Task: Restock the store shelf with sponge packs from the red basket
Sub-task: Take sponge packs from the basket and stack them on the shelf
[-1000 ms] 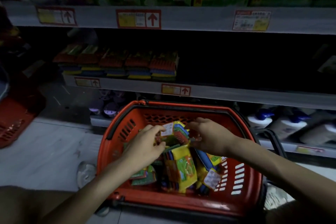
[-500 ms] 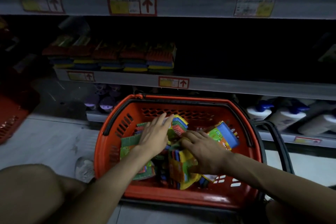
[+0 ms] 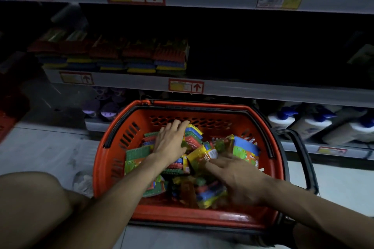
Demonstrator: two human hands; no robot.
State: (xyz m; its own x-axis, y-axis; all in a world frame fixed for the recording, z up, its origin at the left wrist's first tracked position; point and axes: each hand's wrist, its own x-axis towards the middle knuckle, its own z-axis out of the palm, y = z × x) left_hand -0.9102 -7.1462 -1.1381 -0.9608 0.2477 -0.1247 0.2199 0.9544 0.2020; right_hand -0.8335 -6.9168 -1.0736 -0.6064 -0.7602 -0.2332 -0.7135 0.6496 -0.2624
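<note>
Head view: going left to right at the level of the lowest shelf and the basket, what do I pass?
In order: purple-lidded containers → red basket, left wall → left hand resting on sponge packs → right hand → white bottles with blue caps.

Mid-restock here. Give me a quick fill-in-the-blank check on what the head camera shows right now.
1. The left hand and right hand are both inside the ___ basket, among loose sponge packs.
2. The stocked packs on the middle shelf sit at its ___ end.
3. The white bottles to the right of the basket have ___ caps.
Missing words: red; left; blue.
</note>
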